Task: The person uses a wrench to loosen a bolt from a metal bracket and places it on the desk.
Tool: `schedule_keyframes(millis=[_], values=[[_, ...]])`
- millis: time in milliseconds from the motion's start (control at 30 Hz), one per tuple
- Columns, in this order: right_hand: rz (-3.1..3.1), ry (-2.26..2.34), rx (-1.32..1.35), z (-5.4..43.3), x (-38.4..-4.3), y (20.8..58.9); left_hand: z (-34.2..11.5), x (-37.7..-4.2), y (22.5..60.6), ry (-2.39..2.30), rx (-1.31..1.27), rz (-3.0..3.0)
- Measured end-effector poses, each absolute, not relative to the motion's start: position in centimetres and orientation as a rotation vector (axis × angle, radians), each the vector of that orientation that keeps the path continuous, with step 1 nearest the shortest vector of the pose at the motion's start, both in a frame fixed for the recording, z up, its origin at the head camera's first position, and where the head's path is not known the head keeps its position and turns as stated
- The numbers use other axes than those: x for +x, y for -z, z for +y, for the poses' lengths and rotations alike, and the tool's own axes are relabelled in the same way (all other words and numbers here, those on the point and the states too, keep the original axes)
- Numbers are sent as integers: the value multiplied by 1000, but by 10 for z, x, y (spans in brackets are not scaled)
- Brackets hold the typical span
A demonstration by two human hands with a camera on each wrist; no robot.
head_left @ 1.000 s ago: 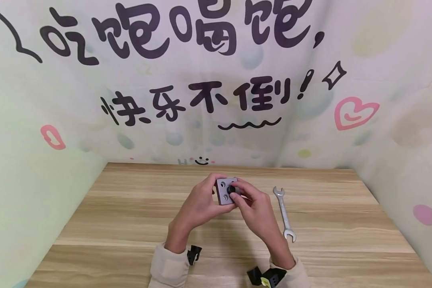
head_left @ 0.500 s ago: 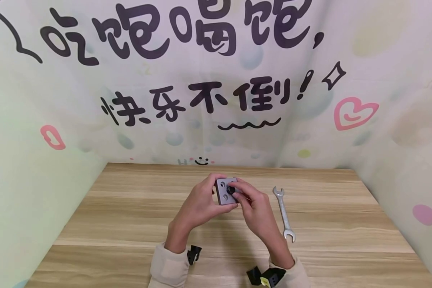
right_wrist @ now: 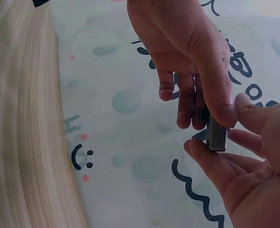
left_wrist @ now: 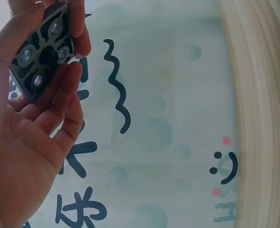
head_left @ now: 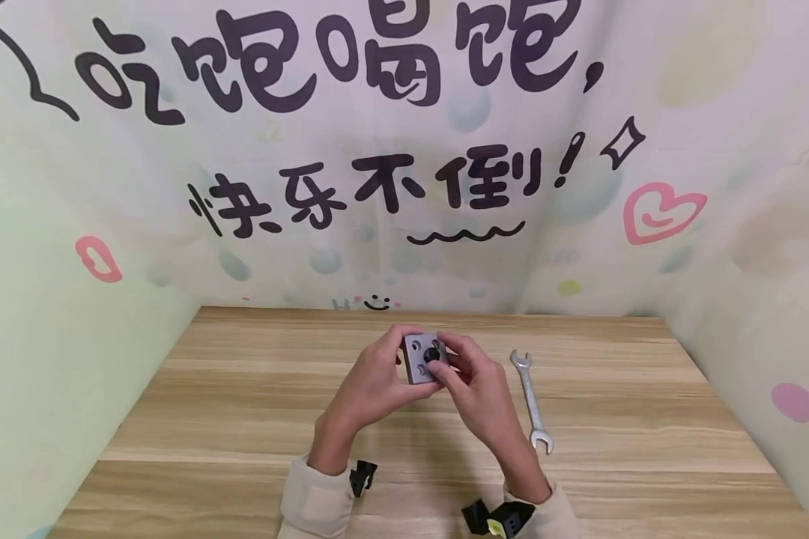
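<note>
My left hand (head_left: 376, 378) grips a square grey metal plate (head_left: 413, 363) by its edges, thumb below and fingers over the top. Round holes sit near the plate's corners, and a black bolt (head_left: 431, 355) stands out from its middle. On the bolt lies the thumb of my right hand (head_left: 482, 389), whose index finger reaches the plate's upper right corner; the other fingers are curled and partly hidden. In the left wrist view the plate (left_wrist: 33, 71) shows its ribbed back face. The right wrist view has the plate (right_wrist: 217, 137) edge-on between both hands.
An open-ended wrench (head_left: 531, 400) lies on the wooden table (head_left: 209, 419), right of my right hand. A printed cloth backdrop (head_left: 310, 262) rises behind the table and along both sides. Black wrist mounts (head_left: 362, 477) sit at the sleeves.
The right index finger has moved from the bolt up to the plate's corner, while the thumb has shifted back onto the bolt. The left hand and the plate stay in place.
</note>
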State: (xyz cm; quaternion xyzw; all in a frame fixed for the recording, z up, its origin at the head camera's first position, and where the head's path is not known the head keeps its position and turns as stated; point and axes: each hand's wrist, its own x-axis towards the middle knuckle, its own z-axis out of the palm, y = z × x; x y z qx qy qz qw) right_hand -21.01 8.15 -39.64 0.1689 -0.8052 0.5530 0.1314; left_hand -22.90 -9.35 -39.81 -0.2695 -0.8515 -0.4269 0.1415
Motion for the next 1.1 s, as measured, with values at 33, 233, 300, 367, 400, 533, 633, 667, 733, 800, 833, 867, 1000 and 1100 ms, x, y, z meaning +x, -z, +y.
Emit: schedule_keyframes(millis=[33, 233, 300, 367, 400, 533, 633, 667, 733, 800, 833, 867, 1000, 1100], values=[[-2332, -1616, 471, 81, -210, 396, -93, -229, 398, 1234, -776, -2460], [-2321, -1633, 380, 79, -210, 396, -92, -229, 398, 1249, -785, -2453], [-2317, -1629, 368, 78, -210, 396, -92, -229, 398, 1252, -795, -2446], [-2311, -1619, 360, 77, -210, 396, -92, -228, 398, 1254, -805, -2443], [-2307, -1611, 363, 77, -210, 396, -91, -229, 398, 1256, -812, -2441], [-2303, -1568, 384, 77, -209, 396, -91, -229, 398, 1243, -823, -2435], [-2307, -1541, 409, 78, -209, 396, -92, -229, 398, 1236, -817, -2434], [-2309, -1534, 417, 78, -208, 396, -92, -229, 398, 1234, -814, -2434], [-2314, -1523, 431, 78, -208, 396, -92, -229, 399, 1231, -806, -2436], [-2317, -1516, 443, 79, -208, 396, -92, -229, 398, 1228, -799, -2439], [-2317, -1515, 448, 79, -207, 396, -92, -229, 398, 1230, -796, -2440], [-2317, -1514, 453, 79, -207, 396, -93, -229, 398, 1231, -794, -2442], [-2309, -1516, 474, 79, -207, 394, -93, -228, 398, 1238, -791, -2450], [-2298, -1521, 490, 80, -208, 394, -93, -228, 397, 1251, -793, -2454]])
